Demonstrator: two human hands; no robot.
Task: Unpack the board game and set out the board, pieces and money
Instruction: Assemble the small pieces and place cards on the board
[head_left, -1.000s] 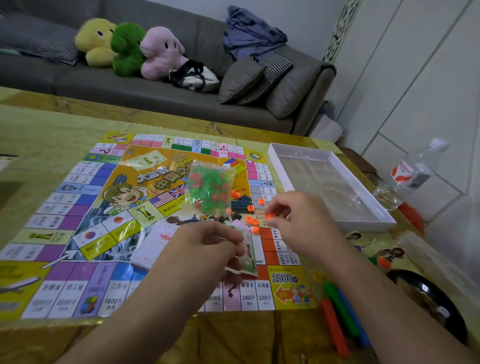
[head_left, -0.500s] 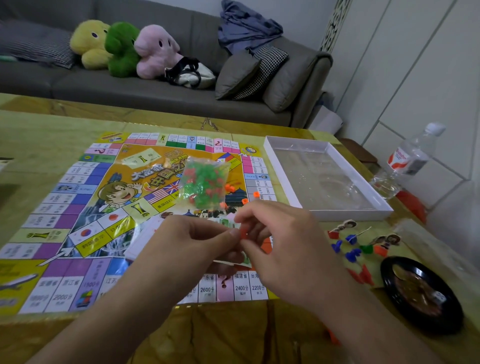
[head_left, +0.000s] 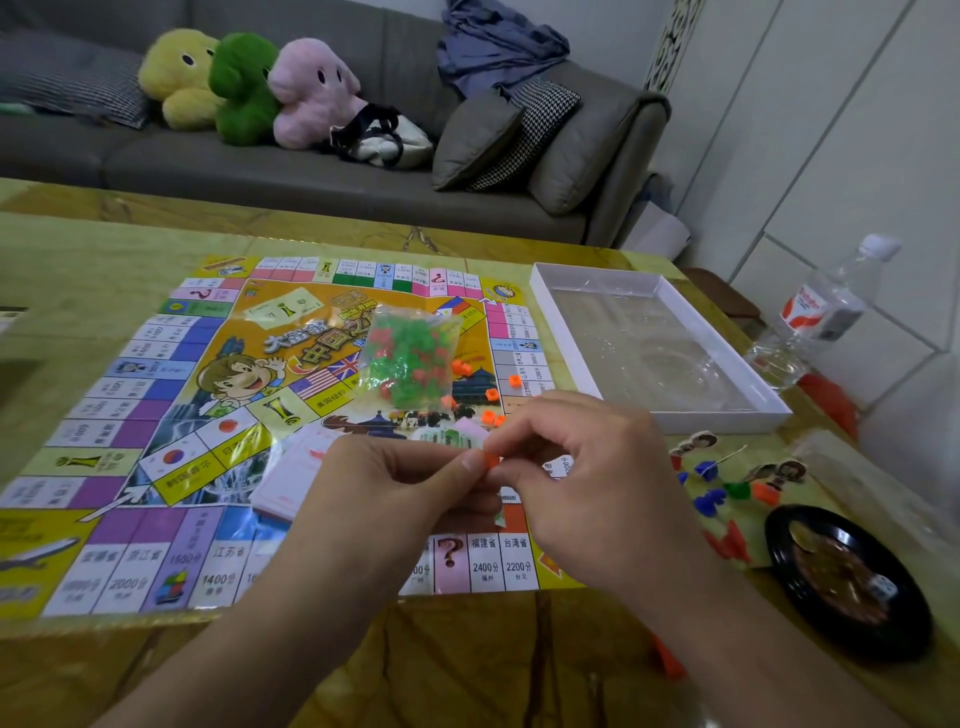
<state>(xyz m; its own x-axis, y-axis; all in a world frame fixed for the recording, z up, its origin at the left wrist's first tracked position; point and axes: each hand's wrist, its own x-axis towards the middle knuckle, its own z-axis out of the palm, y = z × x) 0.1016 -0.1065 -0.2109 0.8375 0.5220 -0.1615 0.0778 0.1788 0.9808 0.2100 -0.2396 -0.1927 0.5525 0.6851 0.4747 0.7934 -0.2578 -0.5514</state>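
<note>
The colourful game board (head_left: 156, 415) lies flat on the table. A clear bag of green and red houses (head_left: 410, 358) rests on its middle, with loose orange houses (head_left: 488, 396) beside it. Paper money (head_left: 447, 435) and a pink card stack (head_left: 291, 480) lie on the board just beyond my hands. My left hand (head_left: 405, 491) and my right hand (head_left: 587, 467) meet over the board's near right part. Both pinch one small orange piece (head_left: 492, 460) between their fingertips. Player pawns (head_left: 711, 486) in blue, green and red lie on the table to the right.
An open white box tray (head_left: 540, 291) sits right of the board. A black dish (head_left: 779, 551) holding a die stands at the near right, a water bottle (head_left: 826, 312) beyond it. A grey sofa (head_left: 311, 171) with plush toys runs behind the table (head_left: 467, 665).
My right hand came back from the loose orange houses to my left hand with an orange piece. Both hands now pinch it together.
</note>
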